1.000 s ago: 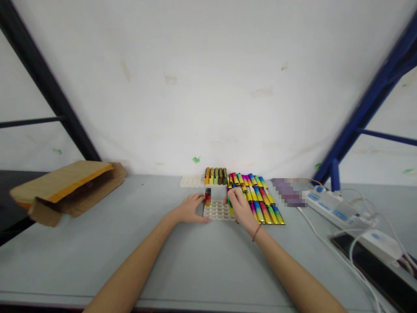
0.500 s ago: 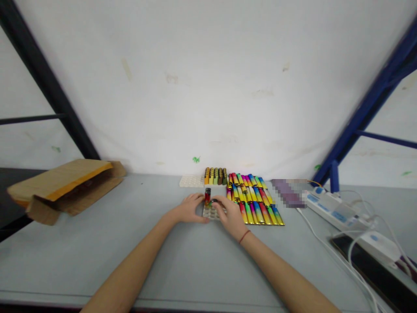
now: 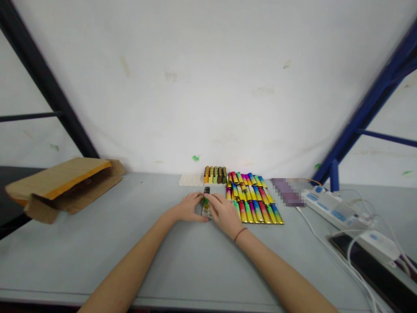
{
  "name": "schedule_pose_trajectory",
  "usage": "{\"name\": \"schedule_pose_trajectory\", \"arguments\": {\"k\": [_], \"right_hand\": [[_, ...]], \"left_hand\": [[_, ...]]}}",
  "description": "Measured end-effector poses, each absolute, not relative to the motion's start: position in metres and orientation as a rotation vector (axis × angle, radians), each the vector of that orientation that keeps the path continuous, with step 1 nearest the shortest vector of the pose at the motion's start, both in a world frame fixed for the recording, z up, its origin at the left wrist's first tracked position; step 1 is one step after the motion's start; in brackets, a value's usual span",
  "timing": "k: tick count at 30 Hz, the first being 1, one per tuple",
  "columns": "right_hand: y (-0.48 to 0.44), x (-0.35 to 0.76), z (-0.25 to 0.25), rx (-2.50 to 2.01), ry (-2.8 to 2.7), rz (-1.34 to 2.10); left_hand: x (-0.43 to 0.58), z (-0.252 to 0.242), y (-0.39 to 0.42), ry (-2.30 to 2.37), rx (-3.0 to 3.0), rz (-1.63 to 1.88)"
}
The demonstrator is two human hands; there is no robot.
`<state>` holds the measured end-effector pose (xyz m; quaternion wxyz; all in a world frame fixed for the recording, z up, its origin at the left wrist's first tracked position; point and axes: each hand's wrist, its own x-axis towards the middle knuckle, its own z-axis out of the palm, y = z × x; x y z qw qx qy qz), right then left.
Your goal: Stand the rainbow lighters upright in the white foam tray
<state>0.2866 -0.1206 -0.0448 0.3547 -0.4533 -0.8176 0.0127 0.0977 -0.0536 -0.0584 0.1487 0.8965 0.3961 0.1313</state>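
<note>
Curving our left hand (image 3: 187, 208) beside the small white tray (image 3: 205, 213), we work on the upright lighter (image 3: 206, 191) that stands on this tray, and our right hand (image 3: 223, 213) bends over it; we cannot tell if either hand grasps it. The next move calls for careful fingers, because the rows of rainbow lighters (image 3: 256, 208) lie just beside.

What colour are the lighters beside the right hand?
The lighters shade through red, yellow and blue; head view.
</note>
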Motion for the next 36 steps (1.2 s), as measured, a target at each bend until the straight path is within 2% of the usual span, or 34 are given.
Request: {"name": "schedule_pose_trajectory", "arguments": {"k": [6,10,12,18,36], "right_hand": [[-0.124,0.298,-0.029,-1.290,-2.207,-0.113],[-0.121,0.336,-0.016,-1.615,-2.170,-0.178],[-0.119,0.356,-0.011,-1.724,-2.282,-0.144],[-0.120,0.381,-0.009,-1.688,-2.551,0.217],[-0.122,0.374,-0.013,-1.718,-2.537,0.306]], "left_hand": [[0.097,-0.055,-0.056,1.166,2.574,0.326],[0.098,-0.052,-0.056,1.186,2.564,0.280],[0.098,-0.051,-0.056,1.184,2.564,0.262],[0.094,-0.049,-0.055,1.167,2.578,0.247],[0.091,-0.052,-0.053,1.161,2.623,0.264]]}}
